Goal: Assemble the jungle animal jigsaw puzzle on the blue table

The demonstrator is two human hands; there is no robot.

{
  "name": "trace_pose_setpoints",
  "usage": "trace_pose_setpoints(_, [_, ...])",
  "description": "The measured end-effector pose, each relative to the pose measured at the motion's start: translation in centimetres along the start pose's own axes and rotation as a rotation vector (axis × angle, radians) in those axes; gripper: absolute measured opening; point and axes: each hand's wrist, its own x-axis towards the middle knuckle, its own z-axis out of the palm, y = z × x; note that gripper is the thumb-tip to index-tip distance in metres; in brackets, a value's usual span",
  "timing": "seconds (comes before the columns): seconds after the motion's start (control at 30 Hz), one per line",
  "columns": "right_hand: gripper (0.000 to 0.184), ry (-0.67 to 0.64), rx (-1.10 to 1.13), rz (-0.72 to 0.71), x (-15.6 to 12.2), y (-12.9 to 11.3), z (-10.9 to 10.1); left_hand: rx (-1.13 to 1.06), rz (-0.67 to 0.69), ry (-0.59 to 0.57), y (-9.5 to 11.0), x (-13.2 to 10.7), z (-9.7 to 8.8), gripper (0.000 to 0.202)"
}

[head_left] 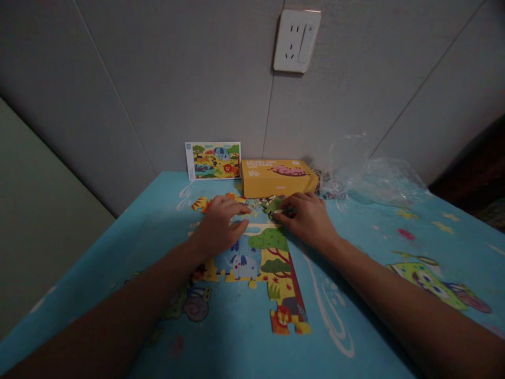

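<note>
A partly joined jigsaw puzzle with an elephant, trees and a lion lies on the blue cartoon tablecloth. My left hand rests flat on the puzzle's upper left part, fingers stretched out over the pieces. My right hand is at the puzzle's upper right edge, fingers pinched on a green puzzle piece. Several loose pieces lie just beyond my left hand.
A yellow puzzle box stands behind the hands against the wall. A picture card of the finished puzzle leans on the wall to its left. A crumpled clear plastic bag lies at the right. A wall socket is above.
</note>
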Motion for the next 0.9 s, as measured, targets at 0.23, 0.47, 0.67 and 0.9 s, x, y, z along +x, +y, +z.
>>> trace_pose_setpoints(0.23, [0.018, 0.018, 0.066, 0.03, 0.0, 0.3, 0.5, -0.009, -0.057, -0.024, 0.1, -0.1, 0.3, 0.021])
trace_pose_setpoints(0.47, [0.022, 0.155, 0.349, -0.198, -0.3, -0.6, -0.3, -0.086, -0.11, -0.097, 0.9, -0.2, -0.2, 0.063])
trace_pose_setpoints(0.67, [0.023, 0.178, 0.387, -0.387, -0.5, -1.2, -0.9, -0.079, -0.011, -0.072, 1.4, -0.3, -0.6, 0.041])
trace_pose_setpoints(0.9, [0.026, 0.037, 0.083, -0.124, -0.3, 0.7, 0.0, 0.037, -0.15, 0.037, 0.7, -0.2, -0.4, 0.047])
